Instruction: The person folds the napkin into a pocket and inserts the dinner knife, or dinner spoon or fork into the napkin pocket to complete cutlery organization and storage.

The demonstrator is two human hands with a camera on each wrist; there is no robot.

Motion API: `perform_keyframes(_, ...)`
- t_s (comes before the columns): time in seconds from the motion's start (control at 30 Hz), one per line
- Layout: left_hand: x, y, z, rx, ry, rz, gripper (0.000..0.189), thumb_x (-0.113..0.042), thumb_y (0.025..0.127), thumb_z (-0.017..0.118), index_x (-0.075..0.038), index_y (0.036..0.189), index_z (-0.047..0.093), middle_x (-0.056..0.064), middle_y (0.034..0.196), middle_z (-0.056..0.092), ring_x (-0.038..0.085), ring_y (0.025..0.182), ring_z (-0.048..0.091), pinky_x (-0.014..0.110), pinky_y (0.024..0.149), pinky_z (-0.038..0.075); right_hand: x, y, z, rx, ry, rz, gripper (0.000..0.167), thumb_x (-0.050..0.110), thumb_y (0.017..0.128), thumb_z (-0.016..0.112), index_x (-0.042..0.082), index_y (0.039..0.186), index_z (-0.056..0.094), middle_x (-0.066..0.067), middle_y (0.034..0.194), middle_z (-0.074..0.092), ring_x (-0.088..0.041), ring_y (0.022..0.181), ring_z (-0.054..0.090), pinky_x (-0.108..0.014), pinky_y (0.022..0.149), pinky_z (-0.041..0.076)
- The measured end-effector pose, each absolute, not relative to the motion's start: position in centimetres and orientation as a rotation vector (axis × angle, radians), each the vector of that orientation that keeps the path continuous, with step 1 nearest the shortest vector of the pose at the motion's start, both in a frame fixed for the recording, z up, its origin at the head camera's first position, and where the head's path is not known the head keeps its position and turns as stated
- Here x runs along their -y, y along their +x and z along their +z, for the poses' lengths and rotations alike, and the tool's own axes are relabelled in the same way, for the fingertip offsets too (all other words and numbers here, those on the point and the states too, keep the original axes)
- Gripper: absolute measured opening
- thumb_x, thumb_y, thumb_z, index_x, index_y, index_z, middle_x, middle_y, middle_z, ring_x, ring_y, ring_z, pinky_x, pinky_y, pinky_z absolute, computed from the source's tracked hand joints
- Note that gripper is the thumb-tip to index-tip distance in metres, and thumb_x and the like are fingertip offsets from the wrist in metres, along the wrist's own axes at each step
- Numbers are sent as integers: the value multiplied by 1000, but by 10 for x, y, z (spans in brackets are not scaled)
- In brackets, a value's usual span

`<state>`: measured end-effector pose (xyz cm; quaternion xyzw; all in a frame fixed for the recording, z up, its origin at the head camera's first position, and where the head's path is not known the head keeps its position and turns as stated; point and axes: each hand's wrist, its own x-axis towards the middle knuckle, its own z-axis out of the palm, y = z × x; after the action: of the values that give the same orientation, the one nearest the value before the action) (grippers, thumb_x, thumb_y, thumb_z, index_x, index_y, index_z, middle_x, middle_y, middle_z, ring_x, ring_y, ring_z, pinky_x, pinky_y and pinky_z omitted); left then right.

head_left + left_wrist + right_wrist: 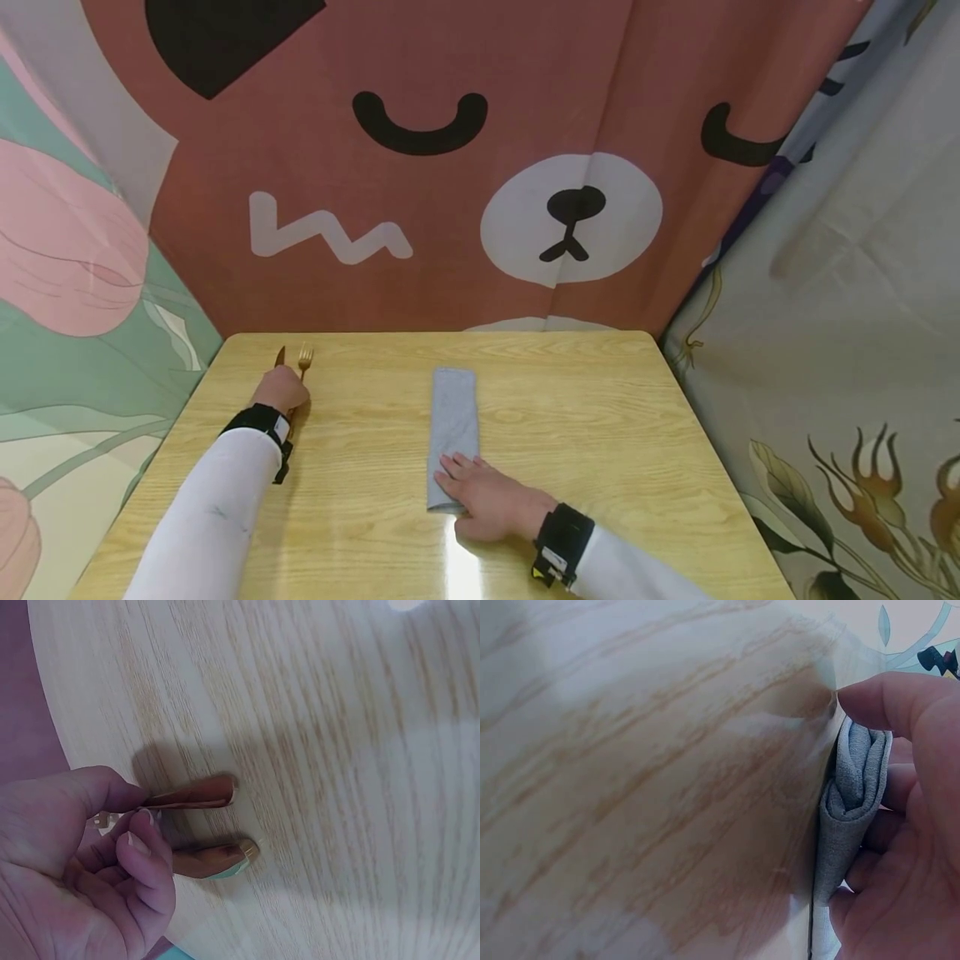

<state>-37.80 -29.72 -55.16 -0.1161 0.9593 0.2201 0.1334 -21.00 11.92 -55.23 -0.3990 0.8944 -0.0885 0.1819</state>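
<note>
My left hand (279,390) is over the far left of the table, its thumb and index finger pinching a gold fork (306,358). A knife (281,356) runs beside the fork, its blade tip showing past the knuckles. Two handle ends stick out in the left wrist view; the lower handle (214,860) passes behind the curled fingers, and I cannot tell whether they grip it. My right hand (495,498) rests palm down on the near end of a folded grey cloth (453,408). Its fingers lie extended across the cloth (847,817), with the thumb at the tabletop.
The light wooden table (360,517) stands against a brown curtain (315,292) printed with a bear face. Patterned fabric hangs along the left (75,375) and right (825,333) sides.
</note>
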Motion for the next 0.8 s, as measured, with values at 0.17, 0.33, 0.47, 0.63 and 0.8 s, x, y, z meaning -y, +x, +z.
perform_keyframes(0.17,296,-375,-549,-2723,-316,717,12,-7,80,63,-1,70,68,3,59,52,20,52,53,28,46,41,-119,-209,-552,-2509,-1097,-275,75,35,94,58,14,162,33,-9,172,22,-27,160,21,-48,128,26)
perform_keyframes(0.33,294,-372,-544,-2693,-294,768,16,-5,77,64,-6,62,59,-2,52,43,15,45,47,26,43,38,-118,-209,-552,-2498,-1079,-283,75,35,95,58,15,162,32,-7,172,22,-26,161,20,-47,128,26)
perform_keyframes(0.47,290,-371,-540,-2656,-283,786,13,-9,85,63,1,77,59,-3,53,41,13,45,45,26,45,38,-119,-210,-553,-2503,-1084,-280,75,36,94,58,16,162,32,-7,172,22,-26,161,20,-47,128,26)
perform_keyframes(0.63,284,-372,-531,-2661,-224,764,27,-17,94,62,9,100,57,5,65,52,19,56,54,29,53,43,-119,-210,-555,-2512,-1092,-266,76,37,95,58,16,162,32,-7,172,21,-25,161,20,-47,128,25)
perform_keyframes(0.8,277,-372,-526,-2710,-116,787,27,-21,98,62,5,97,57,11,80,55,24,71,57,31,61,45,-120,-210,-555,-2526,-1110,-258,76,37,94,58,15,162,32,-8,172,22,-26,160,21,-46,128,25)
